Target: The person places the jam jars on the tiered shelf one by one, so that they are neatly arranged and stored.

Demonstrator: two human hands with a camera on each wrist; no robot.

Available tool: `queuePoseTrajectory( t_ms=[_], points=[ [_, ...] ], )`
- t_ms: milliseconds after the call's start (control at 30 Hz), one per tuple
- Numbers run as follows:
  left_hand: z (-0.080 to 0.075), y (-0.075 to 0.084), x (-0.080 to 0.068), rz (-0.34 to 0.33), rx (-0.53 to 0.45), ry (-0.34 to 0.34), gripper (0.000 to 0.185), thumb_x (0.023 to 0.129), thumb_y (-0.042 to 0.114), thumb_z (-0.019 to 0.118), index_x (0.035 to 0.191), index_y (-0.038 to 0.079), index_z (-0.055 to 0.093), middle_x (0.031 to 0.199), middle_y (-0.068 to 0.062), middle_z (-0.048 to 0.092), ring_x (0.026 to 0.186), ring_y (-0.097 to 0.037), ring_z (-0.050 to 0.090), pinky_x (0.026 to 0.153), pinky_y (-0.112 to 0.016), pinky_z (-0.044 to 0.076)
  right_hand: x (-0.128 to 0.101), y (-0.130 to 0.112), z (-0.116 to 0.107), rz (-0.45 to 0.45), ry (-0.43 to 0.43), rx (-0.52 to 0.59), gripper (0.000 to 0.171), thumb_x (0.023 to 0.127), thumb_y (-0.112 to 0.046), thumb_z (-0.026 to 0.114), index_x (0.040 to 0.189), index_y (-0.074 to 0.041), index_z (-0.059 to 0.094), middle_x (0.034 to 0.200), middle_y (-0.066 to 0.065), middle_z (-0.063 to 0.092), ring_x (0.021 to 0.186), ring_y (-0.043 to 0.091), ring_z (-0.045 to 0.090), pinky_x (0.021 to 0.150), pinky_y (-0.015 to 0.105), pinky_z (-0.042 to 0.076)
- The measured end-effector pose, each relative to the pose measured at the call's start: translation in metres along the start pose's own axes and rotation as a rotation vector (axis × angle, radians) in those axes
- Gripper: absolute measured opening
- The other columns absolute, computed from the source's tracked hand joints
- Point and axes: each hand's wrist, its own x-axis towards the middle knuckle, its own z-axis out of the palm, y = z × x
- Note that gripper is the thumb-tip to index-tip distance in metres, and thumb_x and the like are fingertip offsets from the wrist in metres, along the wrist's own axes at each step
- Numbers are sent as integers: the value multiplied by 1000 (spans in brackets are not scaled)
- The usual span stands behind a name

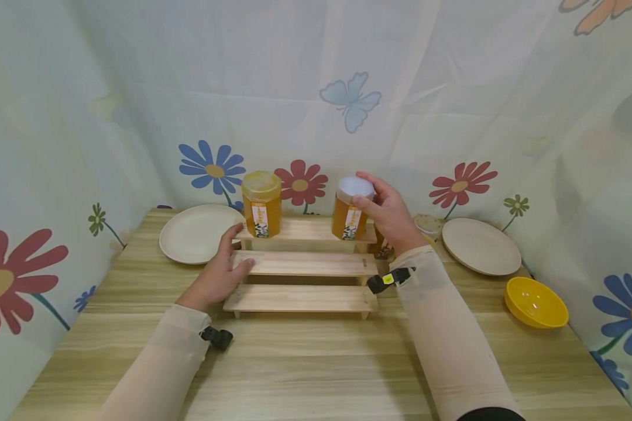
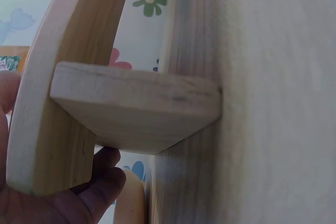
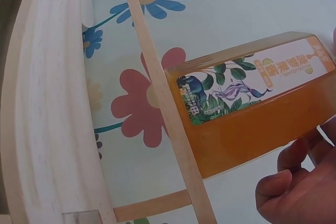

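Where the right jar (image 1: 349,217) sits: far step (image 1: 308,229) of the wooden rack (image 1: 305,264);
Right hand (image 1: 392,215): thumb and fingers pinching the lid (image 1: 356,186); looks like placing, next move probably wants a straight-up release;
Left hand (image 1: 215,279): fingers curled round the rack's left end, likely steadying it;
Far step: decent gap to the left jar (image 1: 262,211); right edge's close, so little slack there.

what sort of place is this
Probably a staged tabletop recording spot rather than a working kitchen: flower-printed sheeting surrounds the wood-grain table on three visible sides, and a stepped wooden shelf stands mid-table.
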Motion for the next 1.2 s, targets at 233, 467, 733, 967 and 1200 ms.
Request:
queuePoseTrajectory(
  t_ms=[233,467,733,967,1200],
  points=[
    [0,-1,0,-2,10,2,85,109,26,58,169,28,-2,175,-15,14,156,-44,27,123,-67,26,2,0,-3,4,-29,-52,58,108,-9,59,163,-11,40,147,17,51,120,22,57,98,26,51],
    [0,-2,0,-9,26,8,86,108,27,59,169,27,-2,177,-11,11,156,-44,27,123,-67,26,2,3,-6,32,-38,-88,61,108,-17,62,164,-15,38,153,16,49,127,29,55,111,43,47],
    [0,0,0,-5,19,11,86,108,25,59,169,25,-1,175,-15,15,156,-45,29,123,-66,27,-18,5,-19,91,25,-255,61,106,-26,67,161,-16,44,154,12,50,110,29,57,97,39,51],
    [0,2,-1,-6,21,13,85,109,25,59,169,24,-1,176,-14,13,156,-45,28,123,-67,26,-50,-12,-42,48,135,-394,56,105,-27,66,157,-17,50,157,9,51,111,24,53,85,23,50],
    [0,2,-1,-8,22,10,85,109,26,59,169,24,0,176,-13,13,156,-45,28,123,-68,25,-83,-21,-70,83,169,-493,55,107,-32,64,158,-18,49,151,11,59,123,23,54,98,28,47]
  ],
)
